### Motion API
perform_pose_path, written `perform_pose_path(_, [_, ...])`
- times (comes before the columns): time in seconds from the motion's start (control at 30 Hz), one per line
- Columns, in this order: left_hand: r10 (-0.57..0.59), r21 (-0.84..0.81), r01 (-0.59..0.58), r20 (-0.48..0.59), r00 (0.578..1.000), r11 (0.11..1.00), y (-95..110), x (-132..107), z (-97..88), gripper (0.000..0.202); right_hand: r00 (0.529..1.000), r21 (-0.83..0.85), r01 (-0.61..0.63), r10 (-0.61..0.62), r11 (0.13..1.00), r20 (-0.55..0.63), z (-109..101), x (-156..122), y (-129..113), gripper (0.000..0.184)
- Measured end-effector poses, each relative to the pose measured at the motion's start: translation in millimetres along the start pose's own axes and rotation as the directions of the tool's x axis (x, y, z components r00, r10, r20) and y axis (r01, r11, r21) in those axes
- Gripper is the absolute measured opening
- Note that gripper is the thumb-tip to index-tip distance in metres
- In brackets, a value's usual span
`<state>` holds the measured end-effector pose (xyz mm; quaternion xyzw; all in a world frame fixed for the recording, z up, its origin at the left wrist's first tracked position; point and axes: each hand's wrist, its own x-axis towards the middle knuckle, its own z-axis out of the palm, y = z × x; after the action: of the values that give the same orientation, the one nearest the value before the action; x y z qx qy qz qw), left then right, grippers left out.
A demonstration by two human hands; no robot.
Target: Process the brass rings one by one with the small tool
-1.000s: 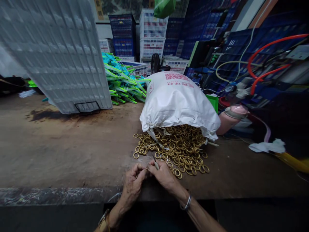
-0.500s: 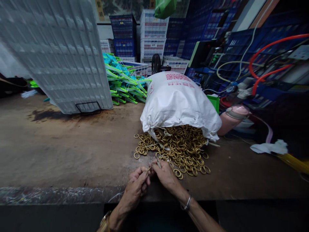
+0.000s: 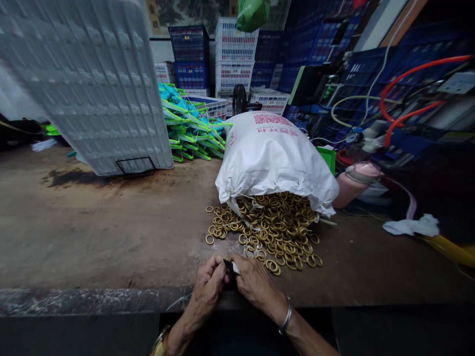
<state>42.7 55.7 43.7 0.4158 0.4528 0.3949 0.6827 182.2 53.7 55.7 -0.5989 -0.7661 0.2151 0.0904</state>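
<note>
My left hand (image 3: 210, 278) is closed in a pinch around a gold-coloured ring (image 3: 227, 257), of which only a sliver shows between the fingertips. Close against it, my right hand (image 3: 255, 280) grips a small knife (image 3: 230, 267) with a dark blade and a whitish part by the fingers. The blade meets the left fingertips; the exact contact is hidden. Just beyond both hands lies a heap of gold-coloured rings (image 3: 284, 230), spilling from the mouth of a white woven sack (image 3: 270, 153) onto the wooden table (image 3: 122, 237).
A tall translucent ribbed panel (image 3: 92, 89) stands at the left in a black wire stand (image 3: 135, 165). Green and blue plastic pieces (image 3: 191, 126) are piled behind. To the right are a pink bottle (image 3: 358, 183), a crumpled tissue (image 3: 411, 225) and red hoses (image 3: 386, 101).
My right hand has turned, and the knife now shows its dark side against the left fingertips. My left hand has stayed nearly in place, still pinching. The sack and heap are unchanged.
</note>
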Motion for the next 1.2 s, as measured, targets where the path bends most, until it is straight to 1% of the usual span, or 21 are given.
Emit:
perform_pose_path(0.07, [-0.015, 0.034, 0.015, 0.007, 1.0, 0.999, 0, -2, -1.6, 0.038, 1.0, -0.044, -0.028, 0.027, 0.999, -0.016, -1, 0, -2, 0.036])
perform_pose_path(0.13, [-0.049, 0.013, 0.048, 0.02, 0.999, 0.999, 0, -5, -1.6, 0.035, 0.997, -0.082, -0.065, 0.062, 0.994, -0.04, -3, 2, -1, 0.033])
perform_pose_path(0.27, [-0.097, -0.112, 0.107, 0.095, 0.991, 0.988, 0, -13, 1.8, 0.03, 0.972, -0.144, -0.216, 0.2, 0.966, -0.12, -13, 6, 14, 0.026])
perform_pose_path(0.33, [-0.127, -0.192, 0.152, 0.136, 0.982, 0.97, -1, -14, 3.0, 0.03, 0.957, -0.152, -0.257, 0.229, 0.954, -0.176, -19, 8, 23, 0.023])
perform_pose_path(0.37, [-0.142, -0.228, 0.172, 0.139, 0.98, 0.958, -1, -14, 3.2, 0.03, 0.952, -0.152, -0.264, 0.232, 0.953, -0.201, -21, 9, 26, 0.021])
perform_pose_path(0.43, [-0.17, -0.282, 0.196, 0.115, 0.979, 0.939, -2, -13, 2.5, 0.03, 0.944, -0.155, -0.268, 0.226, 0.951, -0.242, -23, 12, 29, 0.019])
perform_pose_path(0.53, [-0.174, -0.325, 0.192, 0.085, 0.981, 0.926, -2, -9, 0.8, 0.03, 0.939, -0.19, -0.264, 0.207, 0.946, -0.275, -20, 19, 26, 0.022])
perform_pose_path(0.63, [-0.18, -0.362, 0.198, 0.085, 0.98, 0.911, 1, -7, -0.4, 0.026, 0.957, -0.229, -0.242, 0.193, 0.943, -0.216, -16, 29, 22, 0.024])
perform_pose_path(0.73, [-0.221, -0.433, 0.236, 0.086, 0.971, 0.87, 4, -6, -1.2, 0.026, 0.964, -0.235, -0.24, 0.202, 0.942, -0.175, -14, 34, 22, 0.024])
perform_pose_path(0.8, [-0.256, -0.485, 0.271, 0.099, 0.962, 0.832, 4, -4, -1.9, 0.031, 0.963, -0.229, -0.239, 0.2, 0.943, -0.182, -13, 34, 24, 0.023])
perform_pose_path(0.83, [-0.273, -0.506, 0.289, 0.107, 0.956, 0.813, 4, -4, -2.2, 0.031, 0.962, -0.224, -0.238, 0.197, 0.945, -0.191, -13, 34, 25, 0.023])
perform_pose_path(0.93, [-0.284, -0.557, 0.296, 0.111, 0.952, 0.776, 3, -2, -2.6, 0.021, 0.957, -0.2, -0.232, 0.187, 0.952, -0.222, -12, 33, 27, 0.022])
perform_pose_path(1.07, [-0.246, -0.564, 0.264, 0.109, 0.963, 0.783, 1, 0, -0.5, 0.023, 0.953, -0.167, -0.229, 0.186, 0.959, -0.239, -14, 33, 28, 0.018])
perform_pose_path(1.2, [-0.211, -0.497, 0.226, 0.087, 0.974, 0.838, 6, 2, 1.6, 0.024, 0.948, -0.15, -0.225, 0.182, 0.963, -0.26, -13, 34, 31, 0.014])
